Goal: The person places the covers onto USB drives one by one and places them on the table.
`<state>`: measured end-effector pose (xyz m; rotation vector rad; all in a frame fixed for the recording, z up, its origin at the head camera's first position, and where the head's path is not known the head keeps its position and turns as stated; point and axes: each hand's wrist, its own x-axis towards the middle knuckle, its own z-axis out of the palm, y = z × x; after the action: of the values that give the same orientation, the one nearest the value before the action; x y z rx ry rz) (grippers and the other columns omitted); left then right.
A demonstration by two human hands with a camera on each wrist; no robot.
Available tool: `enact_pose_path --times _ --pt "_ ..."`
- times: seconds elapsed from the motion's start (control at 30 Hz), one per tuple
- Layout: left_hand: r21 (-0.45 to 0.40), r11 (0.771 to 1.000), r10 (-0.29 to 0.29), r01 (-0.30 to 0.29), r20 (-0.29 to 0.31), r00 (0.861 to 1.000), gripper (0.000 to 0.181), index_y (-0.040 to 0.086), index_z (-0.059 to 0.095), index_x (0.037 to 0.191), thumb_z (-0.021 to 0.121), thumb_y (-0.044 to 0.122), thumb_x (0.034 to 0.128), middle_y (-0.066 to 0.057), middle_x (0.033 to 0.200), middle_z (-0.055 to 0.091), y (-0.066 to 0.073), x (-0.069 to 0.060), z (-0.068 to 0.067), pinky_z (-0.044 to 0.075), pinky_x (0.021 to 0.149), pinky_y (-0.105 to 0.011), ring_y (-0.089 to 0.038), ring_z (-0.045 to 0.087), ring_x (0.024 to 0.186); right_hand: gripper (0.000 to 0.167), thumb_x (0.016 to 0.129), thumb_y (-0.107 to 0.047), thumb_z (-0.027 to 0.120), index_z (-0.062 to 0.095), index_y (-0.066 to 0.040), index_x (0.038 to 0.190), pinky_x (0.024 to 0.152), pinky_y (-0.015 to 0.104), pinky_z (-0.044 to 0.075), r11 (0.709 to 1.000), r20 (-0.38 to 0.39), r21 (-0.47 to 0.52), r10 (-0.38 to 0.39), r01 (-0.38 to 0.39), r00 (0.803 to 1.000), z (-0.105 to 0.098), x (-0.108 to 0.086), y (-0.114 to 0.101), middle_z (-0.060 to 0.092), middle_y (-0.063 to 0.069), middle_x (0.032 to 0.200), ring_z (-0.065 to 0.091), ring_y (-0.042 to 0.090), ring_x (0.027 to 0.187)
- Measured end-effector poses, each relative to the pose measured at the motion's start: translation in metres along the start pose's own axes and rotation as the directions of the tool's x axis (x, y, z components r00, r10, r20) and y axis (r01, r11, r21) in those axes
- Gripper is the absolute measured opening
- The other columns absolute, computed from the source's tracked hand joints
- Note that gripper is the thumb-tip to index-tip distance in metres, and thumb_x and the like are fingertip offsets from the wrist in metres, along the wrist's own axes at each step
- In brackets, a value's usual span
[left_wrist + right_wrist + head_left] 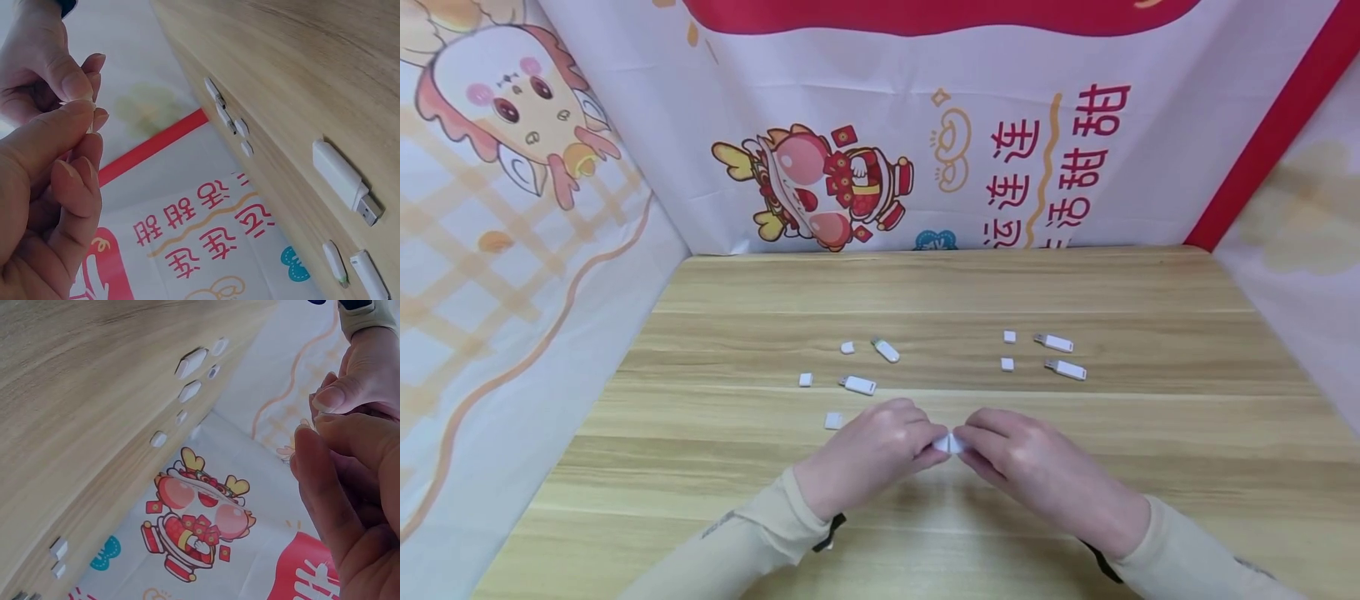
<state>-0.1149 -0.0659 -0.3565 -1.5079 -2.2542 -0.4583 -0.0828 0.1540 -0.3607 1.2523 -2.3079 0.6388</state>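
Note:
Both hands meet low in the middle of the head view. Between their fingertips is a small white USB stick [951, 443] with a seam across it; which end is the cap I cannot tell. My left hand [880, 450] pinches one end between thumb and fingers, and my right hand [1037, 467] pinches the other. In the wrist views the fingers hide most of it. On the table near the left hand lie a loose white cap [833, 421] and an uncapped USB stick [340, 175], the latter hidden by that hand in the head view.
Farther back on the wooden table [940, 292] lie an uncapped stick [859, 384] with its cap [806, 380], and a rounded stick [886, 350] with its cap [847, 347]. Two more sticks [1054, 342] and two caps [1009, 337] lie right. Printed cloth [865, 83] surrounds the table.

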Motion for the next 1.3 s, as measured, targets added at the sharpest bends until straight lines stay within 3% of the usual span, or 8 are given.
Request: enact_pose_path --times 0.1,0.23,0.4,0.63,0.9,1.17,1.3 --pt "-0.028 0.999 -0.016 0.017 0.031 0.999 0.010 0.008 0.073 0.084 0.078 0.016 0.0867 0.004 0.073 0.066 -0.001 0.002 0.004 0.046 0.066 -0.012 -0.006 0.056 0.066 0.030 0.068 0.004 0.087 0.072 -0.001 0.094 0.067 0.016 0.053 1.000 0.007 0.011 0.021 -0.021 1.000 0.001 -0.002 0.002 0.063 -0.001 0.086 0.060 0.006 0.073" --pt "-0.098 0.991 -0.079 0.091 0.121 0.989 0.008 0.008 0.075 0.087 0.076 0.016 0.0887 0.004 0.075 0.067 -0.003 0.007 0.010 0.046 0.066 -0.012 -0.004 0.055 0.066 0.024 0.071 0.005 0.084 0.072 -0.002 0.091 0.064 0.014 0.050 0.998 0.036 0.026 0.060 -0.061 0.998 0.005 -0.006 0.008 0.062 -0.003 0.083 0.057 0.003 0.071" --pt "-0.160 0.966 -0.161 0.201 0.234 0.959 0.006 0.010 0.075 0.086 0.074 0.015 0.0898 0.005 0.073 0.066 -0.008 0.016 0.020 0.044 0.062 -0.012 -0.002 0.052 0.064 0.018 0.075 0.004 0.082 0.073 -0.004 0.089 0.064 0.016 0.052 0.988 0.101 0.042 0.141 -0.146 0.985 0.009 -0.011 0.022 0.065 -0.002 0.084 0.060 0.004 0.073" --pt "-0.175 0.944 -0.207 0.279 0.345 0.916 0.007 0.012 0.075 0.082 0.075 0.013 0.0888 0.009 0.068 0.062 -0.020 0.034 0.039 0.040 0.056 -0.009 0.001 0.046 0.057 0.016 0.075 0.002 0.083 0.073 -0.003 0.086 0.061 0.016 0.052 0.979 0.145 0.037 0.195 -0.202 0.970 0.013 -0.015 0.043 0.065 0.000 0.082 0.061 0.006 0.070" --pt "-0.117 0.935 -0.247 0.335 0.463 0.851 0.008 0.009 0.077 0.091 0.078 0.016 0.0862 0.005 0.075 0.069 -0.030 0.058 0.057 0.044 0.057 -0.011 -0.001 0.053 0.059 0.016 0.075 0.003 0.083 0.074 -0.005 0.086 0.060 0.020 0.051 0.961 0.217 0.021 0.263 -0.274 0.940 0.015 -0.019 0.064 0.064 -0.001 0.082 0.058 0.006 0.070" --pt "-0.094 0.935 -0.252 0.342 0.500 0.828 0.004 0.010 0.076 0.085 0.076 0.013 0.0866 0.007 0.068 0.064 -0.041 0.078 0.073 0.044 0.054 -0.014 -0.004 0.055 0.057 0.012 0.078 0.000 0.081 0.075 -0.007 0.085 0.063 0.024 0.052 0.946 0.247 -0.012 0.318 -0.325 0.915 0.014 -0.024 0.082 0.064 -0.001 0.083 0.060 0.008 0.073" --pt "-0.075 0.939 -0.251 0.335 0.516 0.819 0.006 0.012 0.074 0.082 0.074 0.013 0.0876 0.009 0.065 0.060 -0.044 0.084 0.081 0.043 0.052 -0.015 -0.005 0.053 0.056 0.012 0.077 -0.001 0.082 0.075 -0.008 0.083 0.063 0.026 0.052 0.942 0.238 -0.030 0.331 -0.334 0.913 0.014 -0.027 0.089 0.064 -0.001 0.081 0.060 0.010 0.073"
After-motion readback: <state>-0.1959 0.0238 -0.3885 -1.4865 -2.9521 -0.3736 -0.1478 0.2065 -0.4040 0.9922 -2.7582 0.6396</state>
